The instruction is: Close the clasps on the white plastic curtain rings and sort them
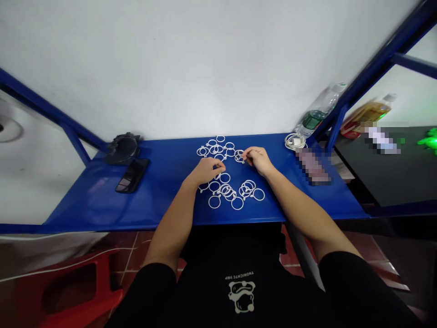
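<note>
A plain white wall (205,68) fills the view ahead of me. Against it stands the long glossy blue metal table (102,200) where I sit, with slanted blue frame bars (51,111) rising at both ends. Down to my left is a red plastic stool (78,291). At the table's far right corner, a clear plastic bottle with a green label (316,116) leans behind the bar. At the far left lies a black round dished object (123,146), and just in front of it a black smartphone (133,175) lies flat. A coiled white cable with its plug (295,141) lies near the bottle. In the middle of the table is a loose scatter of thin white plastic rings (235,202), some overlapping. My left hand (206,171) rests curled on the scatter with its fingers tucked under, and I cannot tell whether it grips anything. My right hand (257,159) is closed narrow, its fingertips pinching a single white ring (239,157) at the far side of the scatter.
</note>
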Available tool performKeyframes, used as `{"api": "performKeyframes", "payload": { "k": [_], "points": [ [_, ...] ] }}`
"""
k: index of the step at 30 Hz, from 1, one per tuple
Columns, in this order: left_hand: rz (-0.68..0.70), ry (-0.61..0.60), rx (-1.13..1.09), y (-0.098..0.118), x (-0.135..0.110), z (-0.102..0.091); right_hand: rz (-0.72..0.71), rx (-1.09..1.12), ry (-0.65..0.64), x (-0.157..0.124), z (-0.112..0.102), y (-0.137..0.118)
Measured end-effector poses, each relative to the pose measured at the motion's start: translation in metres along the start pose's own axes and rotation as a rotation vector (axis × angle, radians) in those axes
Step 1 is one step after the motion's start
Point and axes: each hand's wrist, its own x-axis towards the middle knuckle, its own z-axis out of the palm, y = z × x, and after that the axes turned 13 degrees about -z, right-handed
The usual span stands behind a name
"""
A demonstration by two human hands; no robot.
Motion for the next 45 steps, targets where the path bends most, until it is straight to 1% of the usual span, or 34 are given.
{"api": "performKeyframes", "payload": {
  "k": [5,7,8,11,13,15,17,19,23,26,29,32,35,37,40,42,45],
  "points": [
    [-0.018,0.015,-0.007,0.001,-0.001,0.008,-0.078,-0.048,0.069,0.0,-0.003,0.004],
    [-0.052,0.026,-0.003,0.0,-0.001,0.012,-0.155,-0.114,0.068,-0.002,-0.004,0.006],
    [-0.063,0.032,-0.013,-0.001,0.0,0.014,-0.206,-0.173,0.047,-0.003,-0.005,0.007],
    [-0.067,0.062,-0.101,-0.004,0.003,0.021,-0.347,-0.442,-0.115,-0.003,-0.011,0.011],
    [-0.071,0.105,-0.198,-0.005,0.006,0.024,-0.405,-0.615,-0.222,-0.001,-0.015,0.013],
    [-0.084,0.171,-0.307,-0.005,0.009,0.027,-0.442,-0.725,-0.276,0.0,-0.017,0.012],
    [-0.103,0.252,-0.409,-0.005,0.013,0.028,-0.47,-0.775,-0.315,-0.001,-0.017,0.008],
    [-0.118,0.33,-0.489,-0.007,0.016,0.028,-0.488,-0.801,-0.391,-0.006,-0.012,0.002],
    [-0.126,0.45,-0.591,-0.009,0.02,0.025,-0.506,-0.827,-0.633,-0.02,0.005,-0.008],
    [-0.143,0.495,-0.645,-0.009,0.02,0.024,-0.502,-0.827,-0.779,-0.026,0.017,-0.009],
    [-0.183,0.502,-0.706,-0.007,0.021,0.024,-0.492,-0.846,-0.848,-0.028,0.022,-0.008],
    [-0.233,0.503,-0.742,-0.006,0.022,0.025,-0.463,-0.876,-0.836,-0.026,0.021,-0.007],
    [-0.27,0.51,-0.738,-0.005,0.022,0.025,-0.412,-0.889,-0.775,-0.022,0.015,-0.008],
    [-0.287,0.506,-0.733,-0.005,0.022,0.024,-0.369,-0.86,-0.705,-0.019,0.01,-0.008],
    [-0.289,0.502,-0.746,-0.005,0.022,0.023,-0.315,-0.761,-0.567,-0.016,0.005,-0.007],
    [-0.276,0.499,-0.762,-0.005,0.022,0.022,-0.319,-0.703,-0.497,-0.014,0.003,-0.005],
    [-0.262,0.492,-0.772,-0.003,0.022,0.023,-0.332,-0.611,-0.441,-0.012,0.005,-0.001]
  ]
}}
